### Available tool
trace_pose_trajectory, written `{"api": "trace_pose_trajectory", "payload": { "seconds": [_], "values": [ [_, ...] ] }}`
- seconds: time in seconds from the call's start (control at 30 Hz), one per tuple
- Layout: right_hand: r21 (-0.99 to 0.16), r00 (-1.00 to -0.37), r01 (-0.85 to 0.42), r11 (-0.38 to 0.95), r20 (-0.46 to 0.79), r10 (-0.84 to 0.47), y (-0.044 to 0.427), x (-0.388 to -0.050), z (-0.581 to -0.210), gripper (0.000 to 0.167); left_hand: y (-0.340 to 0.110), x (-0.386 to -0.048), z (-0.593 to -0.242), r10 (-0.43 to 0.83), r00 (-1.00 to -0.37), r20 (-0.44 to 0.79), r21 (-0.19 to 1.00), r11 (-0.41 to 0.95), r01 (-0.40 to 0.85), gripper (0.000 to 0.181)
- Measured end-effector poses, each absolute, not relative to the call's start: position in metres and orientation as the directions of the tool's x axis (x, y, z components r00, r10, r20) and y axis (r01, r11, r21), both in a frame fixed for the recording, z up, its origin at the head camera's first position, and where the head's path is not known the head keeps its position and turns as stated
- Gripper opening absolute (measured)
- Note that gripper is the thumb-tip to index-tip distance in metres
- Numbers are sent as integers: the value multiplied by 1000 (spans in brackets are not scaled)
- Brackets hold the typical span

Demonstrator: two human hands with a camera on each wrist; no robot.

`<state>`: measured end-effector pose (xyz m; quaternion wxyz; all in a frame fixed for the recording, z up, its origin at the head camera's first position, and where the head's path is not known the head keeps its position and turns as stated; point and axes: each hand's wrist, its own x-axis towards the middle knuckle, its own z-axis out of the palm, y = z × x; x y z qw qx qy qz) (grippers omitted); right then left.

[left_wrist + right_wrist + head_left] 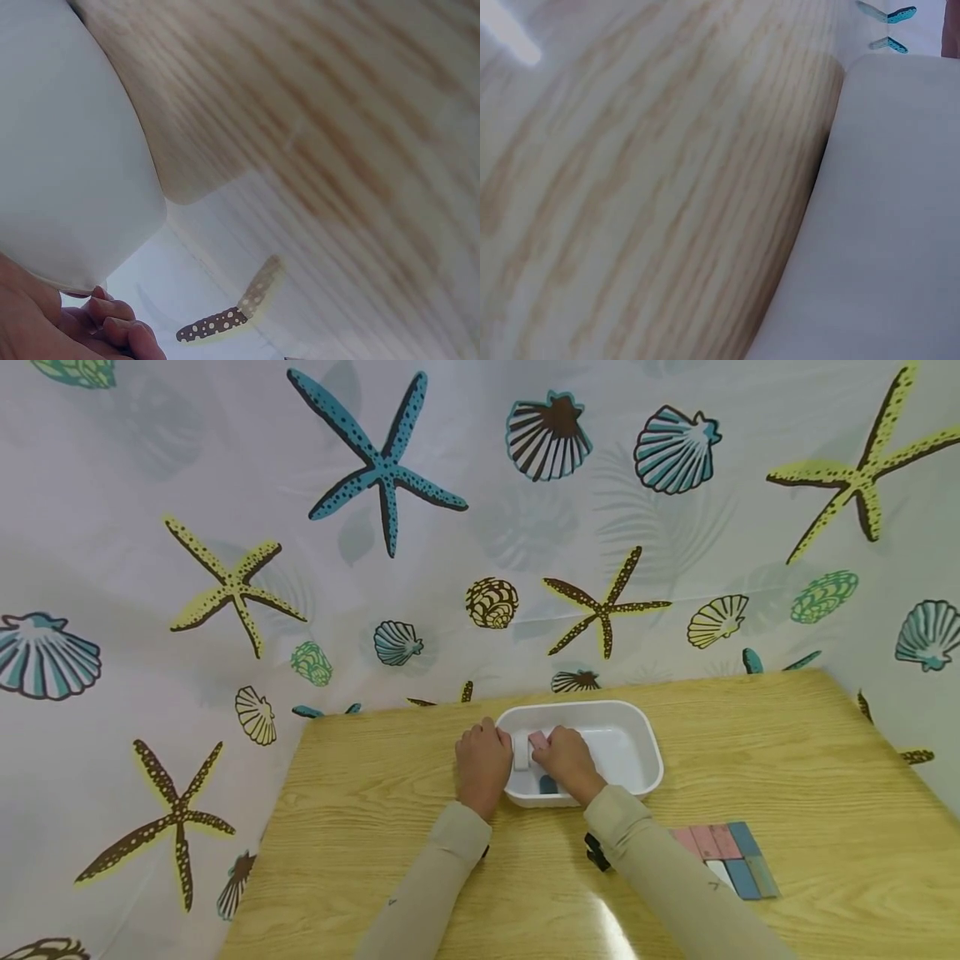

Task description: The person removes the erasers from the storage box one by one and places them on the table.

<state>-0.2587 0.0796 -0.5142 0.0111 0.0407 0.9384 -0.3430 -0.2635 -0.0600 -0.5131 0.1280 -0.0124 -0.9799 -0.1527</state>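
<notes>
In the head view, my left hand [483, 764] grips the left rim of a white plastic tub [647, 752]. The left wrist view shows the same hand [90, 326] with curled fingers at the tub's [75, 135] edge. Inside the tub, my right hand [567, 762] pinches a small pink rectangular block [537, 741]. A white block [521, 753] stands against the tub's left wall. Partly hidden by the right hand, a blue-grey piece [548, 785] lies near the front wall. The right wrist view catches mostly the tub's outer wall [877, 217].
To the right, in front of the tub, several pink, blue and white blocks [742, 839] lie in rows on the wood-grain table [360, 793], partly covered by the right sleeve [660, 860]. A curtain [450, 527] printed with shells and starfish hangs behind the table.
</notes>
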Motion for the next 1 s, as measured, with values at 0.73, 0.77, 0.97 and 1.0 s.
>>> {"api": "trace_pose_trajectory", "payload": {
  "seconds": [0.73, 0.77, 0.97, 1.0],
  "values": [
    [-625, -999, 44, 780, -39, 25, 90, -249, -493, 25, -58, -267, -515, -8, -978, 208, 271, 961, 50, 27],
    [-624, -999, 32, 780, -29, 18, 92, -248, -492, 25, -58, -267, -516, -10, -979, 204, 267, 963, 46, 27],
    [-629, -1000, -13, 777, 16, -4, 103, -241, -484, 26, -59, -267, -516, -12, -977, 212, 279, 959, 48, 27],
    [-629, -1000, -20, 777, 25, -5, 105, -240, -482, 26, -60, -267, -515, -11, -975, 220, 286, 957, 53, 27]
  ]
}}
